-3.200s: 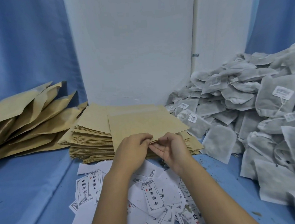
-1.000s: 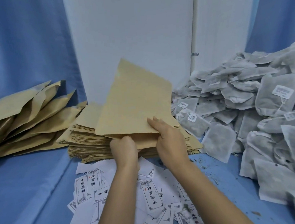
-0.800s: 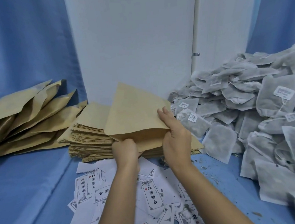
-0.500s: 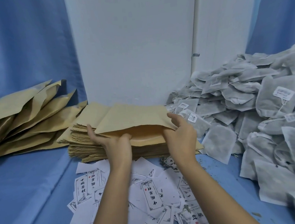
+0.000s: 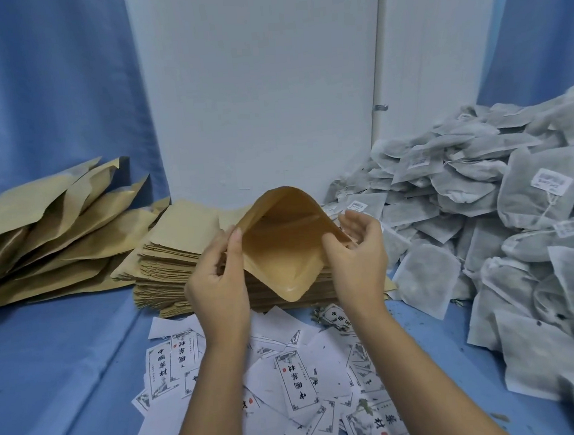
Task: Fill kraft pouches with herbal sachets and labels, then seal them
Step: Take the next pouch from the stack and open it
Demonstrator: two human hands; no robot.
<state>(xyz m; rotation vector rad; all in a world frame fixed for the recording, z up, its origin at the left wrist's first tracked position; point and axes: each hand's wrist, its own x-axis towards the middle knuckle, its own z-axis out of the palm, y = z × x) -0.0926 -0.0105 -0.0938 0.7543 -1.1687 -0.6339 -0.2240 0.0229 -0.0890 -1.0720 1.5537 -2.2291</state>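
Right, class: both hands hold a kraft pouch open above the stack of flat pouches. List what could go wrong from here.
1. The left hand and right hand both grip the kraft pouch at its mouth; freeing one to reach the sachet pile may let it spring shut.
2. The labels lie overlapped, some face down, so two might be picked together.
3. That pile slopes steeply; pulling one sachet could spill others.

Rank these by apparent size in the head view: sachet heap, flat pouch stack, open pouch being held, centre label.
1. sachet heap
2. flat pouch stack, partly hidden
3. open pouch, held up nearer the camera, so the gap to the stack is unsure
4. centre label
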